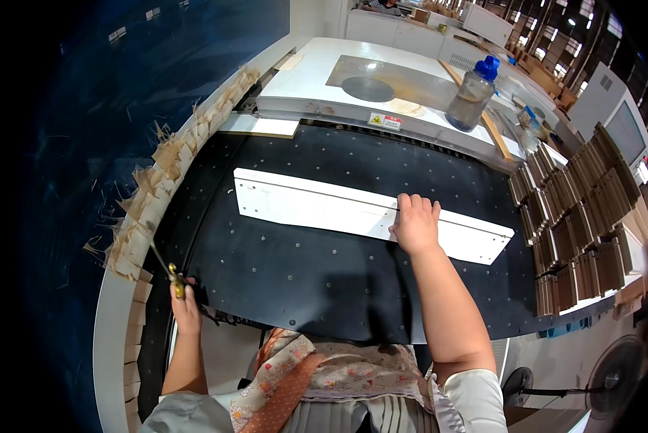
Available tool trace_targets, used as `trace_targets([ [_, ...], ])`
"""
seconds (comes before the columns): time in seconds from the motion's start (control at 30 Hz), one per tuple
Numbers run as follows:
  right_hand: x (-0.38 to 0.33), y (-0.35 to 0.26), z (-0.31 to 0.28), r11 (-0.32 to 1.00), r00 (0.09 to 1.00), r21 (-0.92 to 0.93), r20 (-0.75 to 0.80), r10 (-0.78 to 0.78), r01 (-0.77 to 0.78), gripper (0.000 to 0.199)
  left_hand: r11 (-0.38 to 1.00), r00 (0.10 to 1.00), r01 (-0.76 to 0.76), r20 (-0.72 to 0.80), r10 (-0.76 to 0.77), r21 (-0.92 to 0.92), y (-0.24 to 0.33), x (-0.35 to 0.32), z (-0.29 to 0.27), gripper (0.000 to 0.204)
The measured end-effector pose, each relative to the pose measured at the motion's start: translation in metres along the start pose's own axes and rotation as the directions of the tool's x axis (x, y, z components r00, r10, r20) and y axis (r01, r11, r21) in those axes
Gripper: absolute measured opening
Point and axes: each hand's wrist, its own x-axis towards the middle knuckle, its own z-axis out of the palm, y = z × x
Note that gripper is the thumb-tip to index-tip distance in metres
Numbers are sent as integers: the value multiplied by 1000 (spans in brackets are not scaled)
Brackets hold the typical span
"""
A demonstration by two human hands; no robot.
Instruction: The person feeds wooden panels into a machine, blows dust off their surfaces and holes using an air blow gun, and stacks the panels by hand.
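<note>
A long white board [316, 202] with a groove along its far edge and small holes near both ends lies aslant over the black table [266, 289]. My right hand [417, 227] is closed over the board right of its middle, fingers over the far edge and thumb on the near side. At the table's left edge, my left hand [185, 310] is wrapped round a brass-coloured air blow gun [178, 283], apart from the board. Its thin nozzle points up and away to the left. Part of its body is hidden by my fingers.
Stacks of narrow brown boards [580, 216] stand at the right edge. A blue-capped water bottle [473, 94] sits on the white machine bed [302, 72] beyond. Frayed tape [172, 159] lines the left rail. At lower right is a fan [612, 379]. A small white panel [259, 126] lies far left.
</note>
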Motion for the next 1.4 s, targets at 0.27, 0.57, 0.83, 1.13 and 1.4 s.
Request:
trace_targets([
  [0.27, 0, 10, 4, 996, 1000, 86, -19, -4, 6, 60, 960, 729, -98, 676, -110, 261, 169, 18, 58, 32],
  [0.57, -4, 8, 10, 990, 994, 133, -99, -36, 49, 66, 900, 713, -149, 675, -189, 409, 175, 37, 106, 35],
  [0.83, -9, 10, 7, 977, 986, 198, -161, -50, 82, 64, 861, 821, 165, 416, -390, 482, 123, 60, 63, 37],
  [1.13, -5, 15, 16, 971, 982, 216, -180, -65, 104, 66, 861, 805, 250, 399, -439, 443, 107, 67, 62, 37],
  [1.4, -2, 13, 13, 970, 978, 210, -192, -80, 120, 68, 850, 801, 324, 358, -480, 415, 104, 73, 49, 35],
])
